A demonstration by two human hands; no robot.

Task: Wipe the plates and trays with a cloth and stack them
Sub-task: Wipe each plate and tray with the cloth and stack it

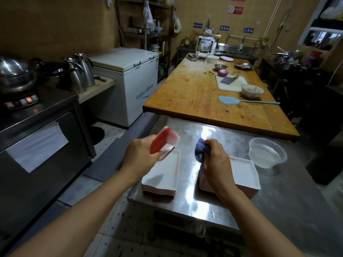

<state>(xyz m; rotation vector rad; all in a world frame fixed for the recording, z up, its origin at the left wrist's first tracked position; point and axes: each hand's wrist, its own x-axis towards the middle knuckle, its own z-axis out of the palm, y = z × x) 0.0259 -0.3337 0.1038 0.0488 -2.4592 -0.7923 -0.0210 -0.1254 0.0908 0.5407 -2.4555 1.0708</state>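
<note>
Dim room; overhead glare on the steel table; tray motion-blurred; edges bowed, corners dark.

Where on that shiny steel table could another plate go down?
Bare steel table shows between the left stack and right stack, and along the near edge. The far right corner is crowded by the water bowl.

Both bare forearms are reaching forward from the bottom edge. The left hand is gripping a tray, tilted and blurred, fingers curled round its edge. The right hand is clutching a cloth in a closed fist, knuckles facing up.
</note>
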